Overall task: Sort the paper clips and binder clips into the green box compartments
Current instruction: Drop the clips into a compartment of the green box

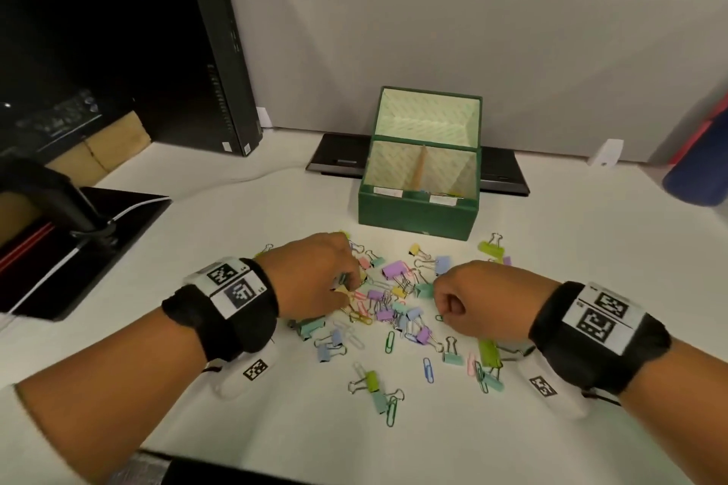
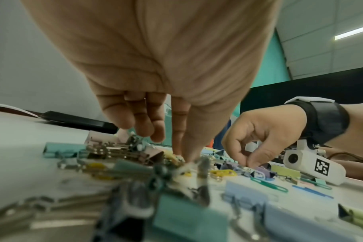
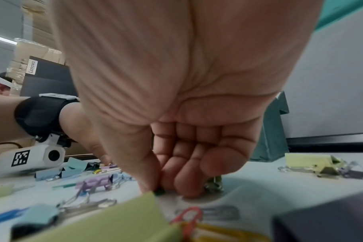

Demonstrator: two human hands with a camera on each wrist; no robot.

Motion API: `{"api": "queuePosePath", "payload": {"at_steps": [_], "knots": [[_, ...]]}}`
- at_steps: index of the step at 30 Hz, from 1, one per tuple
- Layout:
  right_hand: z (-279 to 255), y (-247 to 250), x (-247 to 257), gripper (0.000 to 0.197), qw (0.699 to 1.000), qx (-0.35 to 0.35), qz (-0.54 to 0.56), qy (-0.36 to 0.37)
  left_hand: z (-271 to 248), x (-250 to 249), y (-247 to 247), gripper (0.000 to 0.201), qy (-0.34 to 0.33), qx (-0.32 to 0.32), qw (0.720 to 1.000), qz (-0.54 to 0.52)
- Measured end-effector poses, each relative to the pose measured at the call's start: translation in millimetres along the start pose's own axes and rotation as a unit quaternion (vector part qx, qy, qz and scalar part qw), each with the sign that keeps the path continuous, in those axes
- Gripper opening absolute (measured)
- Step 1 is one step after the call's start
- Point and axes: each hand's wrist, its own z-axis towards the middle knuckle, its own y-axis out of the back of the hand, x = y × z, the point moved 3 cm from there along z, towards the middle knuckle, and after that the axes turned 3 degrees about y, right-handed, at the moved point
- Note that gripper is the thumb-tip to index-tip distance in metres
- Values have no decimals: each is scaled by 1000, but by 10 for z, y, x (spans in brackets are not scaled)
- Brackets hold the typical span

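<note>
The green box (image 1: 417, 211) stands open behind the pile, with a divider (image 1: 420, 169) splitting it into two compartments. A few clips show in the right one. Pastel binder clips and coloured paper clips (image 1: 388, 305) lie scattered on the white table. My left hand (image 1: 346, 283) reaches down into the pile's left side. Its thumb and forefinger (image 2: 183, 158) pinch a yellowish clip (image 2: 172, 158) there. My right hand (image 1: 443, 313) is curled at the pile's right side, where thumb and fingers (image 3: 160, 188) pinch a dark green paper clip (image 3: 159, 191) against the table.
A black computer case (image 1: 220, 51) stands at the back left, and a black stand (image 1: 98, 244) with a white cable sits in front of it. A flat black device (image 1: 338, 161) lies behind the box. A blue object (image 1: 697, 173) sits at the right edge, and a grey partition closes the back.
</note>
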Motion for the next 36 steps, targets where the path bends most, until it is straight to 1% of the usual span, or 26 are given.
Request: {"api": "queuePosePath", "payload": {"at_steps": [2,4,5,7,9,10,11,13,15,18,20,23,26,29,32,34,36], "knots": [[1,-19,-8,12,1000,25,8,-16,-14,16,7,17,-5,-11,1000,-17],[-23,0,13,13,999,39,14,-23,-28,10,-3,19,-18,-7,999,-28],[-40,25,25,13,999,32,19,-22,-31,7,-19,22,-21,3,999,-26],[-62,115,76,12,999,-19,43,-3,-29,22,-58,28,-16,27,999,-15],[-46,207,175,9,995,-66,76,29,-27,61,-78,26,-5,31,999,-12],[-23,239,233,8,993,-66,86,41,-22,82,-78,22,-2,24,1000,-12],[4,252,299,11,993,-52,90,50,-18,102,-78,19,0,18,1000,-12],[73,246,441,13,996,-6,63,68,-16,129,-76,14,6,12,1000,-11],[155,236,574,13,996,14,14,88,-16,136,-84,12,8,11,1000,-5],[307,267,720,19,995,-16,-11,95,-35,116,-104,8,1,10,1000,-4],[439,278,796,23,994,-30,-34,97,-55,103,-98,3,-10,-2,1000,-9],[620,254,837,24,996,-12,-39,86,-95,119,-79,1,-12,-12,1000,-20],[704,225,809,16,997,6,-6,75,-145,142,-61,6,-12,-22,999,-38],[694,193,770,10,997,12,26,76,-192,152,-37,8,5,-49,999,-18],[653,199,737,17,997,-13,16,77,-195,191,34,5,38,-77,995,41],[649,201,726,21,997,-20,1,73,-172,219,61,13,53,-68,994,71],[654,187,728,19,997,-10,13,71,-135,208,57,20,40,-56,995,77]]}}
